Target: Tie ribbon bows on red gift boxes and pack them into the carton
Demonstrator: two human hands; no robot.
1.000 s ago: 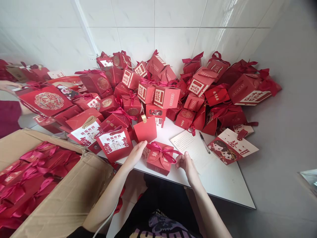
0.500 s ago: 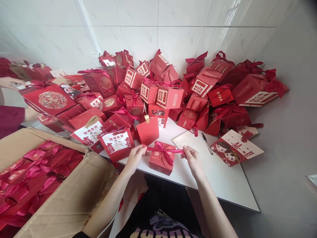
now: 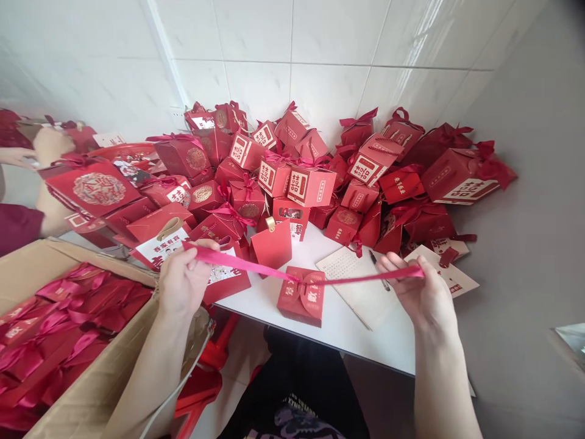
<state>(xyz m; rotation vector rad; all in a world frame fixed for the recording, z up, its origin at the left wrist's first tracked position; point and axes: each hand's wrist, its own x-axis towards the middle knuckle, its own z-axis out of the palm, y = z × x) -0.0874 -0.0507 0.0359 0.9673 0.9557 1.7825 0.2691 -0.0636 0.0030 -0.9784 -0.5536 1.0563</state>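
A small red gift box (image 3: pixel 301 299) stands near the front edge of the white table (image 3: pixel 365 341). A pink ribbon (image 3: pixel 256 266) runs through its top and is stretched out straight to both sides. My left hand (image 3: pixel 183 280) is closed on the ribbon's left end, over the corner of a cardboard carton. My right hand (image 3: pixel 423 292) pinches the ribbon's right end, above a sheet of paper. The bow on the box is undone.
A heap of red gift boxes (image 3: pixel 315 177) fills the back of the table up to the tiled wall. A paper sheet (image 3: pixel 361 286) and a pen (image 3: pixel 378 266) lie beside the box. The cardboard carton (image 3: pixel 77 341) at left holds ribboned boxes. Another person's arm (image 3: pixel 46 207) shows far left.
Both hands held the bow's ends close to the box, then pulled wide apart. The bow has come undone and the ribbon is now stretched straight.
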